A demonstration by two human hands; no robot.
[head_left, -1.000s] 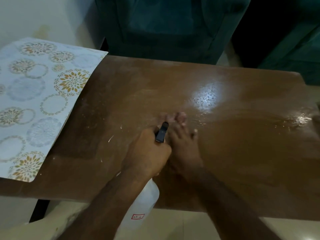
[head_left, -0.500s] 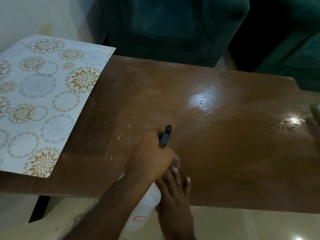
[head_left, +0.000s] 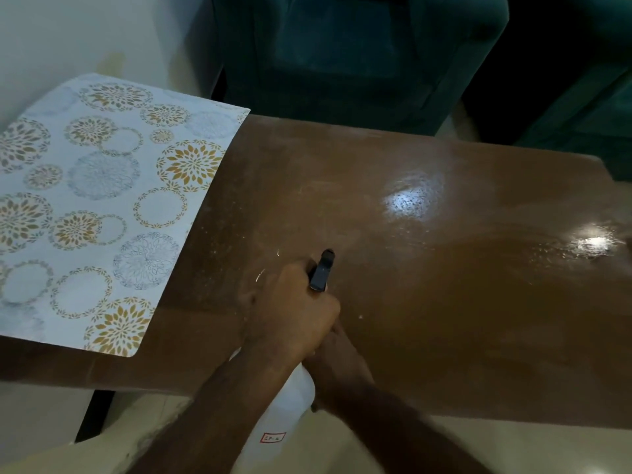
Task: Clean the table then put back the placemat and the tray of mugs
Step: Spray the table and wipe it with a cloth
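Note:
The brown wooden table (head_left: 461, 319) fills the view, with wet shiny patches (head_left: 410, 200) toward its right. The white placemat (head_left: 102, 206), printed with blue and gold flower circles, lies over the table's left end. My left hand (head_left: 294, 316) grips a white spray bottle (head_left: 284, 415) at the front edge, its black nozzle (head_left: 321, 270) pointing out over the table. My right hand (head_left: 342, 364) lies palm down on the table right behind the left one, fingers partly hidden, nothing seen in it. No tray of mugs is in view.
Dark green upholstered chairs (head_left: 342, 56) stand close behind the table's far edge and at the far right (head_left: 581, 114). Small white specks (head_left: 260, 275) lie on the wood near the nozzle. A pale wall (head_left: 85, 35) is at the back left.
My right hand slid back from the table's middle to the front edge, then forward again under my left hand. The bottle stayed in my left hand.

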